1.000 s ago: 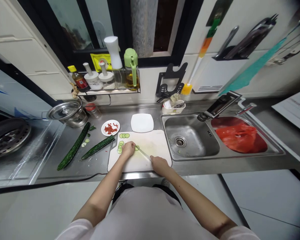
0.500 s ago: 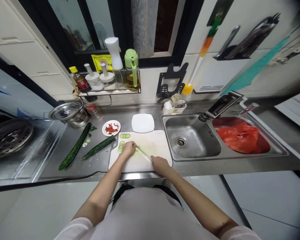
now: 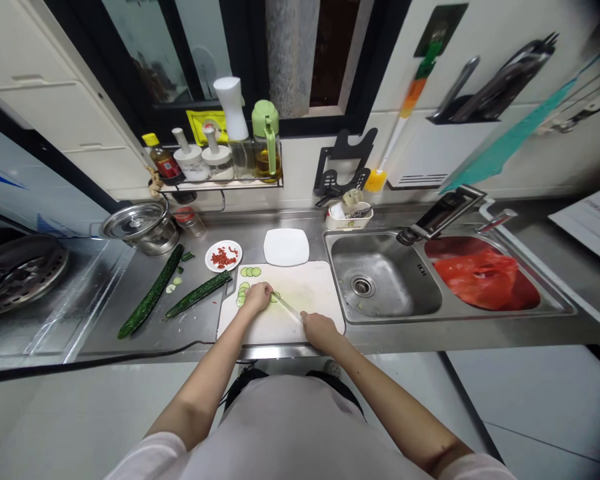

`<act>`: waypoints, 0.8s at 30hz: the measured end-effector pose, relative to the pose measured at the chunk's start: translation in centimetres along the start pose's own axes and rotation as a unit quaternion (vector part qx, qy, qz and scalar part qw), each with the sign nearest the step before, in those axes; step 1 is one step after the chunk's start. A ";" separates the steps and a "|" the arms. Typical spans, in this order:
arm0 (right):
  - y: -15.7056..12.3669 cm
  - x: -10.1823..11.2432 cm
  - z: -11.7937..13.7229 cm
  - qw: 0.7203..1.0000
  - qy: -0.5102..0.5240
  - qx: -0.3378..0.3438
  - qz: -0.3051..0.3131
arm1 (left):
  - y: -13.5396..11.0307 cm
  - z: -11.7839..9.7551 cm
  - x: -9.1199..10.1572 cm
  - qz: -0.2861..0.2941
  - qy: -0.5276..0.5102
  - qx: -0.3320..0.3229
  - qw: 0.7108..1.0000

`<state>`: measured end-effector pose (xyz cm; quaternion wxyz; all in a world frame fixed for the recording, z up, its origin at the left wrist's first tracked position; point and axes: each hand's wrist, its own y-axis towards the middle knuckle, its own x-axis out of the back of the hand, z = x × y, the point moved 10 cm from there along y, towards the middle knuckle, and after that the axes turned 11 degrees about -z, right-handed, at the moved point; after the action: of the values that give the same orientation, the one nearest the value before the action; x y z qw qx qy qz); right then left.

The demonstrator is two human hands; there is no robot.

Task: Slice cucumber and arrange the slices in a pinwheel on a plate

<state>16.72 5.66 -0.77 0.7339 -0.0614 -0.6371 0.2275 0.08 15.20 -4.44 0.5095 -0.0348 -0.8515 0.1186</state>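
Observation:
My right hand (image 3: pixel 321 330) is wrapped round the handle of a kitchen knife (image 3: pixel 287 307), whose blade points left across the white cutting board (image 3: pixel 300 333). Beside the blade's tip, my left hand (image 3: pixel 258 297) is closed, fingertips down on a cucumber slice (image 3: pixel 276 296); the fingers partly hide what is under them. Small overlapping cucumber slices (image 3: pixel 251 272) lie in a row at the board's upper left. Another group of pale green slices (image 3: pixel 242 292) lies just left of my left hand. A cut cucumber (image 3: pixel 199 295) rests with one end against the board's left edge.
Left on the steel counter lie a long cucumber (image 3: pixel 150 293) and small trimmings (image 3: pixel 177 280). Behind the board stand a plate of chopped red pieces (image 3: pixel 223 256) and a white plate (image 3: pixel 287 247). A lidded pot (image 3: pixel 143 227) is at left, the sink (image 3: pixel 385 277) at right.
The view has shifted very slightly. Both hands, the knife and the slices keep practically the same places on the board.

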 end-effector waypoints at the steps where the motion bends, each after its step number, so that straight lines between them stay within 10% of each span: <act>1: 0.0 0.0 0.0 1.000 0.000 0.000 0.001 | 0.0 0.0 0.0 0.000 0.000 0.000 1.000; 24: -1.4 -0.3 -5.8 0.994 0.084 -0.054 -0.046 | -0.6 0.5 0.5 -0.058 -0.021 0.072 0.995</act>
<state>22.68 5.43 -1.55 0.7901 -0.0903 -0.5867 0.1530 -0.55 14.59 -4.10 0.4992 0.0542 -0.8516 0.1505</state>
